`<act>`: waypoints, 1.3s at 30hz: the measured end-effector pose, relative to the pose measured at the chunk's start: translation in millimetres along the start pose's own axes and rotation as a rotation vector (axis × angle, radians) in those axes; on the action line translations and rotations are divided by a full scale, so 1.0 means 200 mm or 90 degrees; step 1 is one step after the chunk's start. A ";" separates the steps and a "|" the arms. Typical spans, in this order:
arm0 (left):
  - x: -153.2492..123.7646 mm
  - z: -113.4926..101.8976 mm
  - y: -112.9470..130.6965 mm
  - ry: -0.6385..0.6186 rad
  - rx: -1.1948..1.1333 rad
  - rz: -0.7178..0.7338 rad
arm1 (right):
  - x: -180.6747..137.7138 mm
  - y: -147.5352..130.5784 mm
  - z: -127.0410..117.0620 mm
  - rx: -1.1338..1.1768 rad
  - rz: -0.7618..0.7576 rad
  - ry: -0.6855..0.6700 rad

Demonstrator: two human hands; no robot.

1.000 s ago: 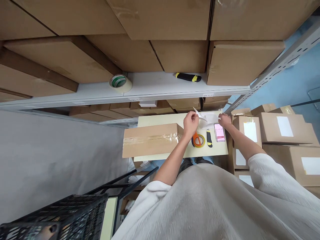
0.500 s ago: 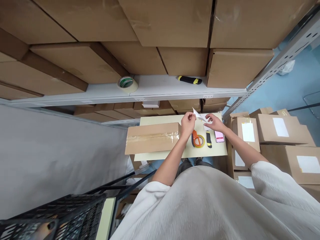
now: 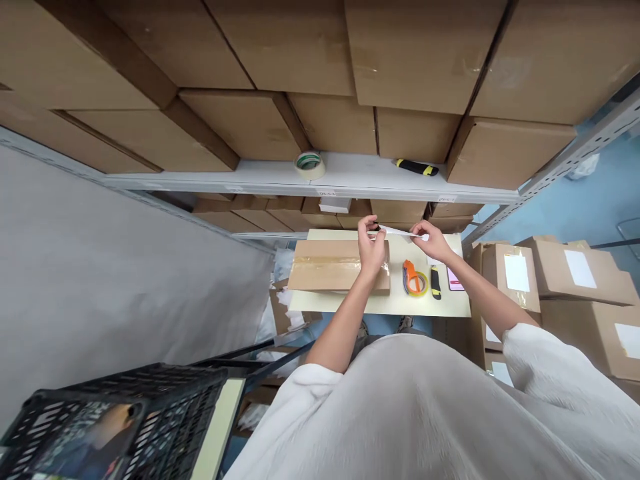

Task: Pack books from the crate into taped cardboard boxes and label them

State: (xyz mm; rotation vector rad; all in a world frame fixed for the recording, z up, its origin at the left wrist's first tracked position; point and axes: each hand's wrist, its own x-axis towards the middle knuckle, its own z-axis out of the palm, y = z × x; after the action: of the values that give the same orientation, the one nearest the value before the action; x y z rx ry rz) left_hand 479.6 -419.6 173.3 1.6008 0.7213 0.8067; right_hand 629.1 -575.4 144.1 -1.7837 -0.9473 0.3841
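Both hands pinch a white paper label stretched flat between them, above a small pale table. My left hand grips its left end, over the right end of a taped cardboard box lying on the table. My right hand grips the right end. Below my right hand lie an orange tape dispenser, a black and yellow utility knife and a pink phone.
A white shelf ahead holds a tape roll, another black and yellow knife and large cardboard boxes. Labelled boxes are stacked at right. A black plastic crate stands at lower left, a grey wall left.
Both hands moved left with the label, which is now held flat over the box's right end. The right hand left the phone area. The view swung left.
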 end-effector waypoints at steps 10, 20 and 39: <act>0.03 -0.60 -0.10 -0.014 0.050 0.019 | 0.00 -0.30 0.47 0.091 0.117 0.008; 0.00 -0.98 -0.30 -0.064 0.042 -0.022 | -0.14 -0.41 0.84 -0.061 0.198 0.048; -0.07 -1.07 -0.45 -0.204 0.292 0.111 | -0.21 -0.46 1.08 -0.443 0.217 -0.005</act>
State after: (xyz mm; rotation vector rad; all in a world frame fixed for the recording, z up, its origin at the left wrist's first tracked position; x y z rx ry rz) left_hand 294.1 -296.2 108.5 2.1704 0.5628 0.5043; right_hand 424.0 -454.5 129.5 -2.5968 -0.8339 0.2876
